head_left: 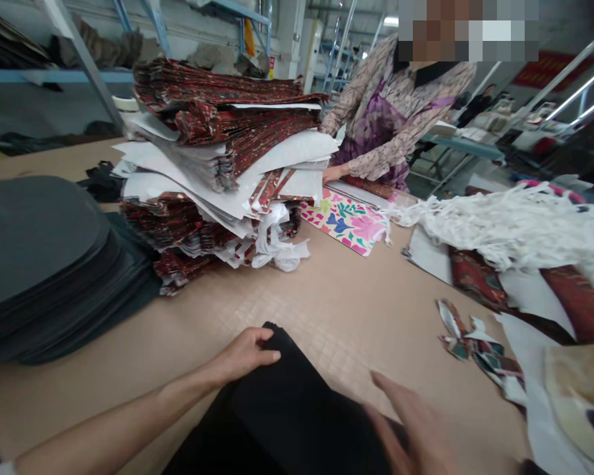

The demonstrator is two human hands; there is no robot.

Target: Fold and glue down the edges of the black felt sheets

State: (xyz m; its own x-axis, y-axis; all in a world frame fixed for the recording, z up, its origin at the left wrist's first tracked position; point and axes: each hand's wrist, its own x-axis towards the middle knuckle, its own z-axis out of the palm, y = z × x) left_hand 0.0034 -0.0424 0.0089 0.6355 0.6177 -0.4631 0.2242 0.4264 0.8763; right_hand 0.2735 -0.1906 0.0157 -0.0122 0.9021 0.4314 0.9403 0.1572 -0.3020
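A black sheet of fabric-like material [287,402] lies at the front of the table, partly out of view at the bottom edge. My left hand [247,359] is closed on its far left corner, with the thumb on top. Over the sheet's right edge is my right hand [416,429], blurred, its fingers apart. Whether its lower fingers touch the material I cannot tell. To the left stands a tall stack of dark, rounded pieces [34,244].
Ahead is a high, uneven pile of red patterned fabric and white sheets [218,152]. A co-worker [376,112] stands behind a floral-printed piece [344,221]. White strips [515,218] and fabric scraps [480,349] lie to the right on the brown table [366,303].
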